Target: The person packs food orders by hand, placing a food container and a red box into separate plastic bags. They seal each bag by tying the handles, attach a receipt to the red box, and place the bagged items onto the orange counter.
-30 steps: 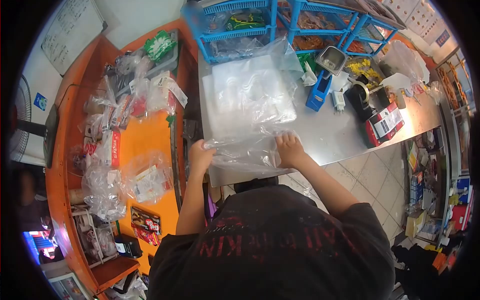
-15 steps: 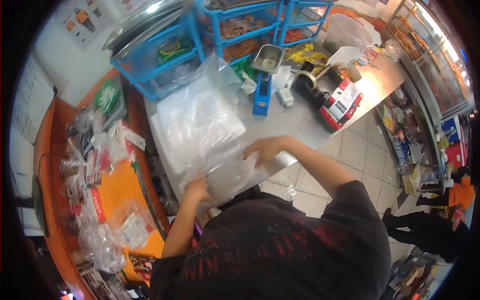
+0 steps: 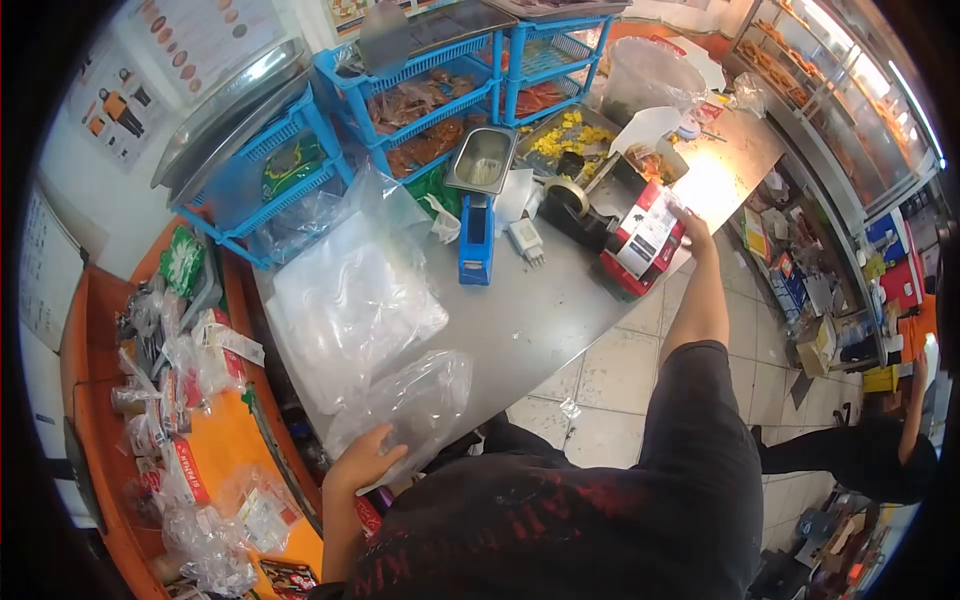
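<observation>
A crumpled clear plastic bag (image 3: 425,395) lies at the near left edge of the steel table. My left hand (image 3: 368,458) touches the bag's near edge, its thumb and fingers apart. Beyond it is a flat stack of whitish plastic bags (image 3: 350,300). My right hand (image 3: 692,228) reaches out to a red and white box (image 3: 645,240) at the table's right edge. Its fingers curl over the box's right side; their undersides are hidden. Left of the box sits a black tape dispenser (image 3: 575,210) with a roll of tape.
A blue holder (image 3: 477,240) and a steel container (image 3: 482,160) stand mid-table. Blue racks (image 3: 400,100) with food line the back. At left is an orange counter (image 3: 235,430) with plastic packaging. Another person (image 3: 850,455) is at the far right, beside shelves (image 3: 810,280).
My right hand has left the clear bag and moved right to the red and white box. My left hand stays by the bag, which is now spread out more. The view has shifted.
</observation>
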